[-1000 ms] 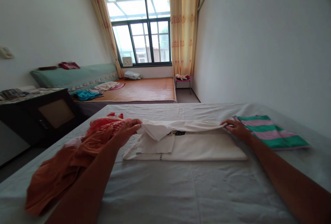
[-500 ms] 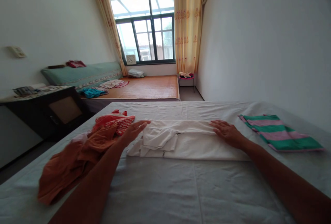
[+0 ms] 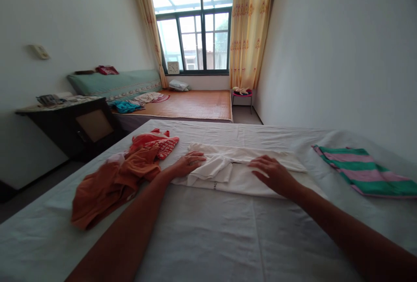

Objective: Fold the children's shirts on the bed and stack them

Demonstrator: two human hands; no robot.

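A white garment (image 3: 246,180), folded into a long, flat strip, lies in front of you across a pale sheet (image 3: 208,238). A creased flap bunches on its left part, small dark lettering shows near the close edge, and a dark sliver peeks from under the upper fold. Your left hand (image 3: 189,164) lies palm down at its left end, fingers extended; your right hand (image 3: 273,172), fingers loosely spread, is over its right half, contact unclear.

White garment (image 3: 243,183): upper edge, earlier pinched up, now laid down. Left hand (image 3: 189,163): grip released, shifted onto left end. Right hand (image 3: 272,172): grip released, moved inward toward middle.
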